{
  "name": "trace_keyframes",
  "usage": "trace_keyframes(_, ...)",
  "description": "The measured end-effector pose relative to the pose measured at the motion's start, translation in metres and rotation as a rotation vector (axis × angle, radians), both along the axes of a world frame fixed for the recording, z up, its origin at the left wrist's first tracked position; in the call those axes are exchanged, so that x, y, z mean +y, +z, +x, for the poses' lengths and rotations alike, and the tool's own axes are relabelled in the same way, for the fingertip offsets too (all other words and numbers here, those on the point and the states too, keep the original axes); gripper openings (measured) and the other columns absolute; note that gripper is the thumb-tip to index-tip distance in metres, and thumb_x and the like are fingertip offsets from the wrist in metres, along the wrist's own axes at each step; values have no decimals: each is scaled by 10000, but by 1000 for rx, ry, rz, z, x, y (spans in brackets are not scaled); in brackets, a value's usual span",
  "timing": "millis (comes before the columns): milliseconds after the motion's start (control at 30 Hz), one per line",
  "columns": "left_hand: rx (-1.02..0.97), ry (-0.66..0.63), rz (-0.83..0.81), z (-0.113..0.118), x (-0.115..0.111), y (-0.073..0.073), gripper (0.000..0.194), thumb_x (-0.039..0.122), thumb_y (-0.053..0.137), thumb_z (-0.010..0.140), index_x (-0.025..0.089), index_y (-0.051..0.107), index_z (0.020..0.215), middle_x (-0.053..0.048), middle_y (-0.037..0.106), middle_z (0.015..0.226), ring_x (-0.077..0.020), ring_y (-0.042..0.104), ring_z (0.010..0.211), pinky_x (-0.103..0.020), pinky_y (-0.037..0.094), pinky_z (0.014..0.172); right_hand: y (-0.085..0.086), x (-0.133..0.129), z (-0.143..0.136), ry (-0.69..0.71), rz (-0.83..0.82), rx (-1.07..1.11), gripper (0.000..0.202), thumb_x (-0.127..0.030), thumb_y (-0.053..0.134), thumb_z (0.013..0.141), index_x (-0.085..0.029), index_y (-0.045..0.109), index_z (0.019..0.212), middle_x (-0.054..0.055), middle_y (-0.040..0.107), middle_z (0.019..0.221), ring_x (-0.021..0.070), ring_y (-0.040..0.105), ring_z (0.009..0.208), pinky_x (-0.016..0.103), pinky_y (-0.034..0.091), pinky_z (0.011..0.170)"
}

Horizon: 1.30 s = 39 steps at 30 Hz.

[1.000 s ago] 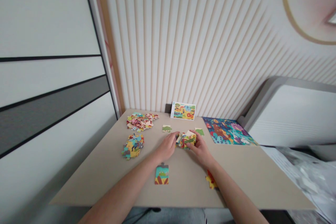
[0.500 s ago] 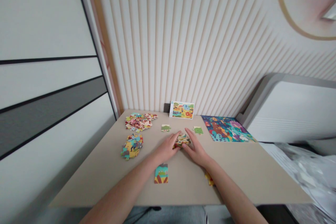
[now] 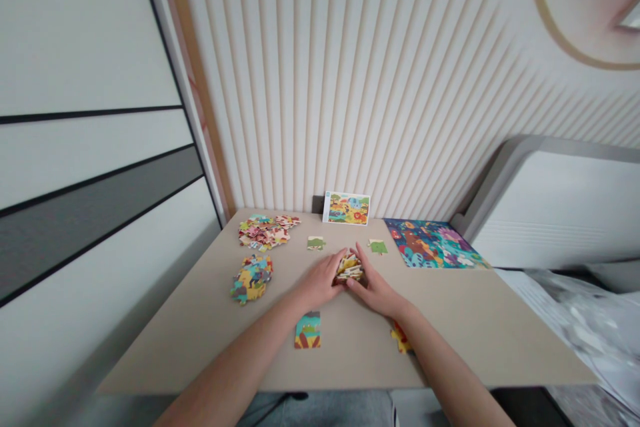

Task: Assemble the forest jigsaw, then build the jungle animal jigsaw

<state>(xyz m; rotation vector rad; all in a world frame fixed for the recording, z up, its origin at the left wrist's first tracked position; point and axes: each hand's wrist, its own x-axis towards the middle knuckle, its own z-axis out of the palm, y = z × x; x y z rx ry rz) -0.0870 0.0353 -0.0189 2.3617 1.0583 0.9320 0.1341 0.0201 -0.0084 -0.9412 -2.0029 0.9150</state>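
Clasping jumbled puzzle pieces (image 3: pixel 350 269) (flat, pale-edged) | left hand (image 3: pixel 323 280): curved | right hand (image 3: pixel 377 289): curved

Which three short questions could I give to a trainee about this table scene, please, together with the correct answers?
1. What is cupped between the bare left hand and the bare right hand?
2. True or false: the dark-blue rectangular picture sheet lies to the right of both hands.
3. Where on the flat beige tabletop does the white-bordered rectangular picture card stand?
a) along the near edge
b) along the far edge, by the ribbed wall
c) at the near left corner

Key:
1. A heap of flat jigsaw pieces with pale edges.
2. True.
3. b
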Motion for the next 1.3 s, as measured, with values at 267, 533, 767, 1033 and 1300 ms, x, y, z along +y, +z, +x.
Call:
trace_keyframes(267,42,10,-40,-3,3,-10,921,294,698,861,219,157,1603,-154,595,1373,-293,586,1244,-493,454,1079,16,-1,-2,-30,59,-75,496,-445,676,911,-255,605,1363,100,683,1259,272,640,1127,460,477,1036)
trace_keyframes(533,122,40,18,-12,4,-3,1182,467,826,733,237,79,1620,-195,460,1515,-357,451,1396,-542,366,1145,7,7,15,-193,-14,-69,701,-480,640,924,-258,393,1540,124,591,1396,272,602,1217,503,454,1073)
trace_keyframes(767,184,43,-31,-14,6,-10,1197,527,805,731,197,73,1620,-224,399,1563,-370,420,1426,-538,347,1158,19,-3,7,-116,221,-426,817,-635,653,866,-320,376,1567,148,329,1629,375,305,1487,584,258,1181)
trace_keyframes(1033,201,21,-23,-15,5,-6,1096,533,749,789,155,126,1608,-234,412,1553,-361,424,1426,-517,366,1152,29,2,-7,0,305,-630,671,-699,640,839,-363,579,1416,111,586,1406,345,498,1286,521,373,1063)
trace_keyframes(1300,284,-3,-31,-23,3,-6,996,485,664,838,190,112,1613,-186,322,1624,-323,363,1476,-478,318,1186,34,2,15,48,335,-631,457,-396,691,870,-318,668,1319,94,649,1213,259,592,1119,411,437,1011)
